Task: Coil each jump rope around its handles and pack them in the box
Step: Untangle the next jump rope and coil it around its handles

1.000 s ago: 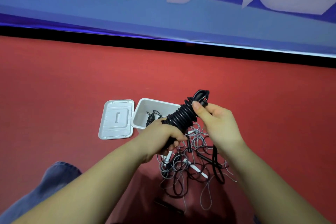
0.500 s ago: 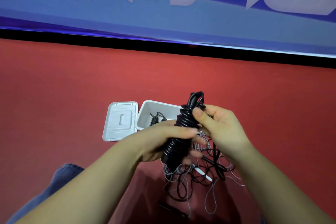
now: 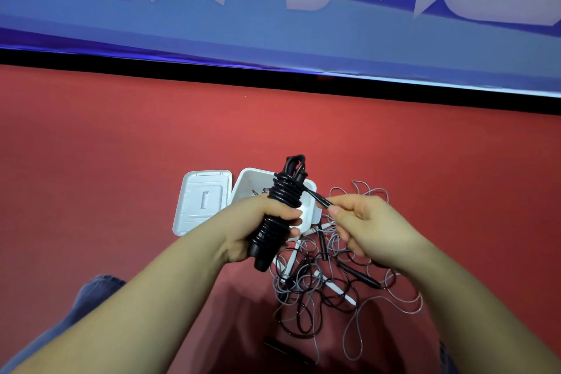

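Note:
My left hand [image 3: 258, 223] grips a black jump rope [image 3: 280, 200] coiled tightly around its handles, held nearly upright above the white box [image 3: 247, 181]. My right hand [image 3: 364, 223] pinches the free end of that black rope and holds it out to the right of the coil. A dark coiled rope lies inside the box, mostly hidden behind the bundle. Below my hands, a tangle of loose grey and black ropes [image 3: 331, 279] with white and black handles lies on the red floor.
The box's white lid [image 3: 202, 202] lies flat on the floor just left of the box. A blue banner with white characters [image 3: 273, 9] stands along the far edge of the floor. My knee in blue jeans [image 3: 91, 294] shows at lower left.
The bundle has turned from slanted to nearly upright. My right hand has left the top of the coil and drawn the rope's end out to the right.

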### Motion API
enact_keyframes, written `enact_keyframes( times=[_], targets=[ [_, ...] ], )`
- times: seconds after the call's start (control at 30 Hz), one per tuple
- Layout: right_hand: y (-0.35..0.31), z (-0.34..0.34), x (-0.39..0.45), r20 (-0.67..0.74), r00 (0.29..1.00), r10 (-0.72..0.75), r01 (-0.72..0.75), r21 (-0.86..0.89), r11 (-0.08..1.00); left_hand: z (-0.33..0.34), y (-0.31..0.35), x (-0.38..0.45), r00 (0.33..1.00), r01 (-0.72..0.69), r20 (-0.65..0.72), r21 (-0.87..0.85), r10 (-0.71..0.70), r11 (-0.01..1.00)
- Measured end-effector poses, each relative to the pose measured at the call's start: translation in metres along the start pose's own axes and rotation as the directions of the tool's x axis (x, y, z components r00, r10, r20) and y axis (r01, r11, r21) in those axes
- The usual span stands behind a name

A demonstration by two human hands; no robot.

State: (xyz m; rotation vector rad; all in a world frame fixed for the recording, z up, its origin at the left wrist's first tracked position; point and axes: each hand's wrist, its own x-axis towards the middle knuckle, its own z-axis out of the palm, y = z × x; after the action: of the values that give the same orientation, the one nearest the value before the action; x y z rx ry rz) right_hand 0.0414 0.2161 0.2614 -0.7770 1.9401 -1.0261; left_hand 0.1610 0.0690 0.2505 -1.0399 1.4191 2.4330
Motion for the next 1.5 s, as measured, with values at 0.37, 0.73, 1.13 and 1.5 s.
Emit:
enact_keyframes(
  times=[0.37, 0.73, 1.13, 1.5],
  targets=[
    [-0.008, 0.0, -0.006, 0.054, 0.995, -0.086, 0.101, -0.647, 0.756, 0.0, -0.015, 0.009, 0.929, 0.025, -0.284, 0.688, 0.237, 0.725],
    [0.011, -0.019, 0.002, 0.124, 0.977, -0.176, 0.193, -0.147, 0.97, 0.012, -0.019, -0.004, 0.974, -0.197, 0.227, 0.831, 0.006, 0.52],
    [0.001, -0.007, 0.003, 0.152, 0.986, -0.071, -0.086, 0.823, 0.561, 0.028, -0.008, -0.006, 0.944, -0.117, 0.318, 0.082, 0.085, 0.99],
    [0.002, 0.006, 0.002, -0.165, 0.975, -0.151, 0.186, 0.223, 0.957, 0.034, -0.019, 0.0, 0.979, -0.192, -0.02, 0.251, 0.203, 0.949]
  ],
)
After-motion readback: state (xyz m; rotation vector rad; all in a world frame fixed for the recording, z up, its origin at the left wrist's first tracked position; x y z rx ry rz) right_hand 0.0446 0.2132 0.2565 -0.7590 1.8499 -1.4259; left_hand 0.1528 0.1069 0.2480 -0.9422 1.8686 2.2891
